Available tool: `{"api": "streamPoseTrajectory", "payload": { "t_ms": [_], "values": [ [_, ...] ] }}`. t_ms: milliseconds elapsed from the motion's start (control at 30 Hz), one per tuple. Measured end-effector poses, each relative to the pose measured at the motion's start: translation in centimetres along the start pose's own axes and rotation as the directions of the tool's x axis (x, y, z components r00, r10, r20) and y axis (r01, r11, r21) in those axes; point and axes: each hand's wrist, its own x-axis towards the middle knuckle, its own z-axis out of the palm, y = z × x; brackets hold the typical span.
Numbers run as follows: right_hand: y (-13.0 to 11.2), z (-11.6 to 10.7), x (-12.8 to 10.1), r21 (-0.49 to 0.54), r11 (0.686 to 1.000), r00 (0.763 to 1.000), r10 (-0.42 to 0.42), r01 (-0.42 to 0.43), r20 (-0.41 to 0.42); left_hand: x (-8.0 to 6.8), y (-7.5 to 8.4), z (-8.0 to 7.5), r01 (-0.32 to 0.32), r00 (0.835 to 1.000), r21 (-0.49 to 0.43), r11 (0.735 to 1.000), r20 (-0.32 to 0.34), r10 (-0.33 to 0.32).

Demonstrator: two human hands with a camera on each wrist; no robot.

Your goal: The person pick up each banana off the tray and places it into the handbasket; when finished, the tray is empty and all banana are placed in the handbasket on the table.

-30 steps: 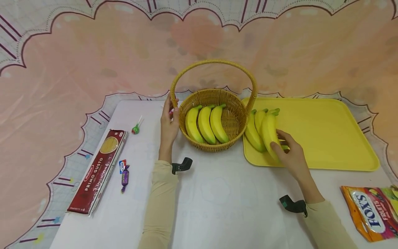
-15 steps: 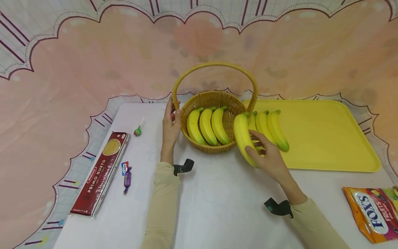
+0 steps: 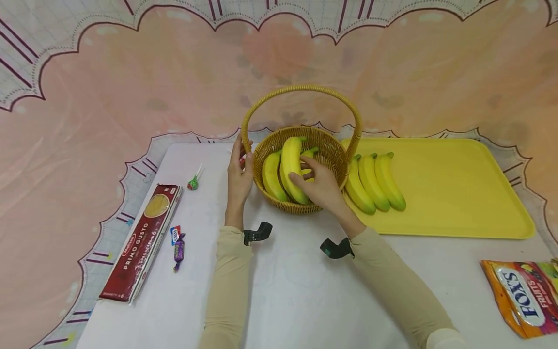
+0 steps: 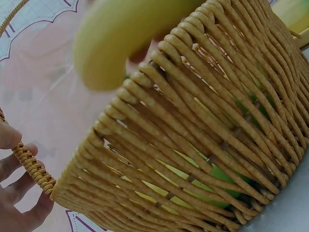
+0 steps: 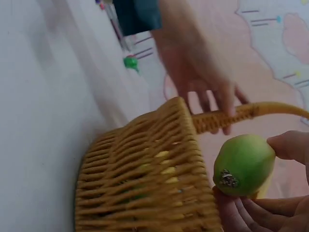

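A wicker basket [image 3: 324, 162] with a hoop handle [image 3: 301, 89] stands mid-table with bananas [image 3: 270, 177] in it. My left hand [image 3: 241, 156] grips the handle's left foot; in the left wrist view its fingers [image 4: 12, 166] curl round the handle [image 4: 33, 169] beside the basket wall [image 4: 203, 145]. My right hand [image 3: 305, 177] holds a yellow banana [image 3: 291, 165] over the bananas in the basket. The right wrist view shows that banana's green end [image 5: 244, 164] pinched in my fingers [image 5: 251, 212] above the basket [image 5: 145, 193].
Three bananas [image 3: 375, 182] lie at the left end of a yellow tray [image 3: 457, 194] right of the basket. A red pasta packet [image 3: 141, 242], a lollipop [image 3: 192, 182] and a wrapped candy [image 3: 176, 245] lie left. A sweets bag [image 3: 523, 295] sits front right.
My right hand lifted one banana off the tray and carried it left, over the rim and into the basket. The left hand stayed on the handle.
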Motion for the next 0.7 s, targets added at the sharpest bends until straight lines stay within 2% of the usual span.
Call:
{"api": "streamPoseTrajectory", "payload": {
  "t_ms": [367, 700],
  "values": [
    [-1.1, 4.6, 4.2, -0.181, 0.979, 0.991, 0.107, -0.090, 0.083, 0.0, -0.1, -0.1, -0.003, 1.000, 0.001, 1.000, 0.017, 0.003],
    [-1.4, 5.7, 5.4, -0.289, 0.956, 0.992, 0.079, -0.047, 0.101, 0.0, 0.1, -0.1, 0.011, 1.000, 0.005, 1.000, 0.008, -0.011]
  ]
}}
